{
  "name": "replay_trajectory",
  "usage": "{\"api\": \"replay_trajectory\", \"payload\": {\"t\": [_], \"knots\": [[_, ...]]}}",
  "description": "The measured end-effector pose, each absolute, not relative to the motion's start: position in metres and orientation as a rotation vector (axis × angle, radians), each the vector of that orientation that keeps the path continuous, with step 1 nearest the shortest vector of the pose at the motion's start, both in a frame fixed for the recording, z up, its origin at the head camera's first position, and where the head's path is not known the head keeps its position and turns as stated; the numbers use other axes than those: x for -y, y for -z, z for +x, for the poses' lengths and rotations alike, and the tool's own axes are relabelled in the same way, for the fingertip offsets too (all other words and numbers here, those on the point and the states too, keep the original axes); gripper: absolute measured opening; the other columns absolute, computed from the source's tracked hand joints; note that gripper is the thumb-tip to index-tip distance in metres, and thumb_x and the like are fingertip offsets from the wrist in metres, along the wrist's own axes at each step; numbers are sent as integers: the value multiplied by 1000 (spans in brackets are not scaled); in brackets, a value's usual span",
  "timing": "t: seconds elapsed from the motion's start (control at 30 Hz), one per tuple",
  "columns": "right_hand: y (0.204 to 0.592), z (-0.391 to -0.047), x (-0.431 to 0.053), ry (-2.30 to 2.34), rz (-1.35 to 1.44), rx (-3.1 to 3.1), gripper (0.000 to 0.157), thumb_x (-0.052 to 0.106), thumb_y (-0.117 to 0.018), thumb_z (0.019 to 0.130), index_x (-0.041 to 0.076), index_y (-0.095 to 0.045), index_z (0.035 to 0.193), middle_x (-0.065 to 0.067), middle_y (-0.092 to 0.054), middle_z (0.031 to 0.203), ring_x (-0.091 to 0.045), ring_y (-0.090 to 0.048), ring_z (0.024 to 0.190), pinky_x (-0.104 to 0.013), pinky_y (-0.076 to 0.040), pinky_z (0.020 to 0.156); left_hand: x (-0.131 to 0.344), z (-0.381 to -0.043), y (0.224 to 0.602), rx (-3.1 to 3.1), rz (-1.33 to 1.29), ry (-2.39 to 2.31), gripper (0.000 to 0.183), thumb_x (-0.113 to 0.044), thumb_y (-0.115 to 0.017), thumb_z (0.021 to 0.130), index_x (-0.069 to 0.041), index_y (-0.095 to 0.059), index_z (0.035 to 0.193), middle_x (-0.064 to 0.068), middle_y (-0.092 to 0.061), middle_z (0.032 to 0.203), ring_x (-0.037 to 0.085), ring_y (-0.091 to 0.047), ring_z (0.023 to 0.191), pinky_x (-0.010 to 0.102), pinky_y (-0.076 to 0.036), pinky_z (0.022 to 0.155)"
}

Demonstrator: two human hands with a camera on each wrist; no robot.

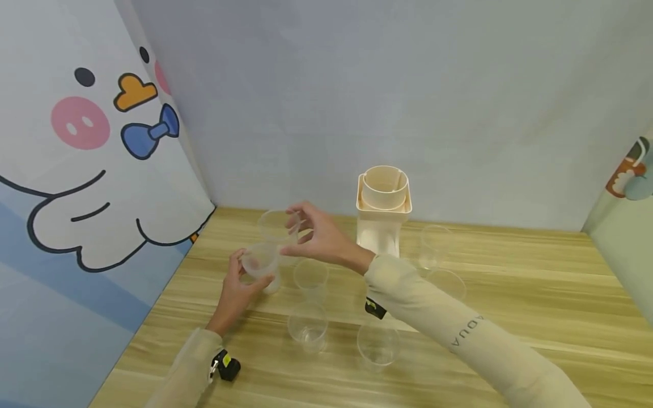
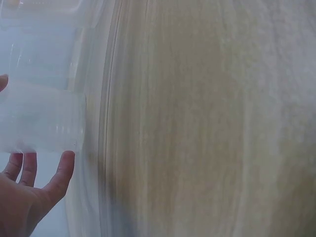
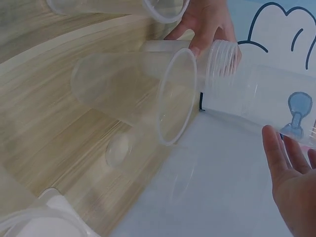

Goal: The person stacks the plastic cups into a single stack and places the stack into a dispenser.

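Note:
Low on the left of the table, my left hand (image 1: 240, 292) grips a small stack of clear plastic cups (image 1: 260, 249); several nested rims (image 3: 222, 59) show in the right wrist view. In the left wrist view its fingers (image 2: 61, 177) lie along the frosted cup wall (image 2: 44, 118). My right hand (image 1: 323, 235) reaches across to the left and holds another clear cup (image 3: 261, 91) near its rim, thumb and fingers on either side. This cup sits over the stack's mouth, lower end close to the rims.
Several more clear cups stand about the wooden table (image 1: 510, 294): one (image 1: 308, 323) and another (image 1: 378, 345) in front, one (image 1: 311, 275) beside the hands, others under and beyond my right sleeve. Behind my right wrist stands a cream square holder (image 1: 384, 195) with a round tube.

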State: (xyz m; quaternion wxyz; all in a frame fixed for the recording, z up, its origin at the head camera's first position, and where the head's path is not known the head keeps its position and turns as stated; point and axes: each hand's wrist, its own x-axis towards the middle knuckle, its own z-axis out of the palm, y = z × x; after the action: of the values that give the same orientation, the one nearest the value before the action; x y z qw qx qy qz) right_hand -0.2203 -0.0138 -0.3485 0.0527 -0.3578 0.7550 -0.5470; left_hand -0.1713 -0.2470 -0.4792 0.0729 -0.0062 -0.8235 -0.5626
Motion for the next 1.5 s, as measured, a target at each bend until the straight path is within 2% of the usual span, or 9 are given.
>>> {"api": "replay_trajectory", "payload": {"t": [0.23,0.37,0.57,0.7,1.0,1.1,1.3,1.5], "knots": [[349,-222,27,1645,-1098,-2294,68,13,-80,76,5,-42,131,-13,-59,112,-27,-60,99,-35,-53,80,248,-171,480,2455,-31,1708,78,-24,-77,81,-17,-26,139,15,-47,133,28,-44,121,46,-39,92],[350,-223,34,1651,-1108,-2288,71,13,-80,76,7,-39,135,-12,-58,112,-25,-60,99,-37,-53,81,248,-171,479,2447,-45,1711,76,-25,-77,81,-17,-27,138,13,-48,131,25,-46,119,42,-41,90],[354,-225,44,1625,-1140,-2314,74,15,-79,78,11,-37,139,-14,-58,114,-24,-60,99,-28,-53,78,247,-171,480,2451,-42,1707,76,-24,-78,80,-17,-27,137,13,-49,129,24,-47,116,33,-45,84],[355,-225,49,1619,-1145,-2314,74,14,-78,78,10,-37,139,-17,-57,114,-25,-60,99,-29,-53,79,248,-171,478,2473,-31,1704,76,-24,-77,81,-17,-26,137,13,-49,129,24,-47,116,30,-45,83],[356,-227,58,1583,-1130,-2354,74,15,-79,78,8,-37,139,-13,-58,114,-25,-60,100,-26,-52,79,239,-158,450,2470,-52,1729,72,-11,-74,83,-5,-26,136,21,-48,128,31,-46,116,42,-43,88],[357,-227,60,1566,-1121,-2360,74,15,-79,78,7,-37,139,-13,-57,115,-25,-60,100,-25,-52,80,240,-160,455,2452,-69,1729,71,-11,-75,82,-7,-27,135,19,-47,129,29,-47,115,43,-44,88],[360,-226,62,1541,-1096,-2379,74,16,-78,79,5,-37,139,-14,-56,117,-26,-60,102,-22,-50,80,247,-167,475,2447,-94,1704,72,-20,-75,83,-13,-26,136,12,-47,130,24,-47,115,35,-45,86],[362,-225,65,1541,-1137,-2380,75,17,-77,80,6,-35,141,-13,-55,117,-25,-59,102,-27,-51,82,247,-167,474,2445,-95,1723,75,-21,-76,82,-16,-26,139,11,-48,131,23,-47,116,40,-44,89]]}}
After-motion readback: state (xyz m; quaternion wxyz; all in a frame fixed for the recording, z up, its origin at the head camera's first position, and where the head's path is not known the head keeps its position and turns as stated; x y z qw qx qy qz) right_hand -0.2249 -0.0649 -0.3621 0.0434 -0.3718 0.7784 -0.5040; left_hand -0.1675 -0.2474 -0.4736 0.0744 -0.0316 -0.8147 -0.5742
